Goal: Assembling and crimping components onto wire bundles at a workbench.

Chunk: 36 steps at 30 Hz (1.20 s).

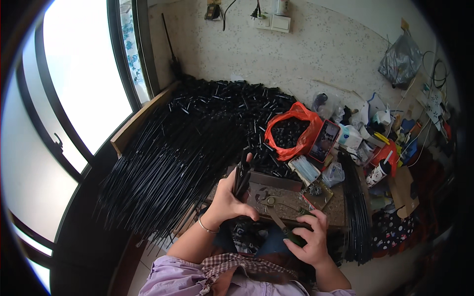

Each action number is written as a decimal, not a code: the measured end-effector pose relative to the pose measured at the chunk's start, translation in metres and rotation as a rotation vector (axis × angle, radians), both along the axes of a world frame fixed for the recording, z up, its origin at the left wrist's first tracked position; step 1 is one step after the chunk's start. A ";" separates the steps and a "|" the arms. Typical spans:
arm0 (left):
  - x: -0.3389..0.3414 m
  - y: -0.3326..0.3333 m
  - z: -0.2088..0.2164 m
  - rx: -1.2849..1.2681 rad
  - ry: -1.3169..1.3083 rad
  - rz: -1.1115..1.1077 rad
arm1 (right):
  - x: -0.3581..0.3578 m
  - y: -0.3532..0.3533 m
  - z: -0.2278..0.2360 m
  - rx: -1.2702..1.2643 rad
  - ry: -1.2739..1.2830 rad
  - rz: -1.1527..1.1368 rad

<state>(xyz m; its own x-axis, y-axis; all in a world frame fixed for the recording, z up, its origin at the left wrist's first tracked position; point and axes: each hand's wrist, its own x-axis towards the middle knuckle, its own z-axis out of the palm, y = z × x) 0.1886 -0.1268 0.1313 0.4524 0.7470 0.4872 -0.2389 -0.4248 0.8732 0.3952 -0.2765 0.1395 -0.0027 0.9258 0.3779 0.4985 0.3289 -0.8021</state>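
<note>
My left hand [229, 200] is raised left of the work board, its fingers around a small bunch of black pieces [242, 175] that look like plastic tubes. The thumb sticks out to the right, away from them. My right hand [308, 239] grips a pair of pliers [277, 217] with green handles. One handle lies in the palm; the other is spread away, close to the fingertips. The pliers' round joint and jaws rest over the speckled brown board [326, 217], with nothing I can make out between the jaws.
Long thin black rods [158, 172] fan out at left, beneath a heap of short black pieces [232, 98]. A red plastic bag [298, 116] holds more black pieces. Beside it are a phone [325, 140], white sticks [305, 168], another rod bundle [354, 212] and a patterned cup [379, 172].
</note>
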 end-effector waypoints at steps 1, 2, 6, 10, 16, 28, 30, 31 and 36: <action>0.001 0.001 0.001 0.042 -0.056 0.006 | -0.002 -0.001 0.014 0.378 -0.687 -0.126; 0.004 0.000 0.002 0.111 -0.059 0.034 | -0.003 -0.002 0.014 0.409 -0.729 -0.169; 0.005 -0.006 0.006 0.120 0.004 0.131 | 0.008 0.004 0.020 0.531 -0.827 -0.120; -0.004 -0.011 0.017 0.070 -0.150 -0.015 | 0.018 0.002 -0.008 -0.363 0.441 0.377; 0.019 -0.007 0.017 0.125 -0.110 0.008 | -0.001 -0.001 -0.068 -0.945 1.191 0.949; 0.009 -0.001 0.024 -0.014 -0.092 -0.176 | 0.001 0.017 -0.057 -1.012 0.988 0.948; 0.009 0.002 0.019 0.012 -0.054 -0.126 | -0.007 0.023 -0.057 -0.995 0.939 1.068; 0.009 0.003 0.020 0.049 -0.042 -0.076 | -0.007 0.023 -0.045 -0.722 0.522 0.715; -0.002 -0.004 0.029 0.087 -0.089 -0.038 | 0.001 0.033 -0.002 0.337 -0.551 -0.083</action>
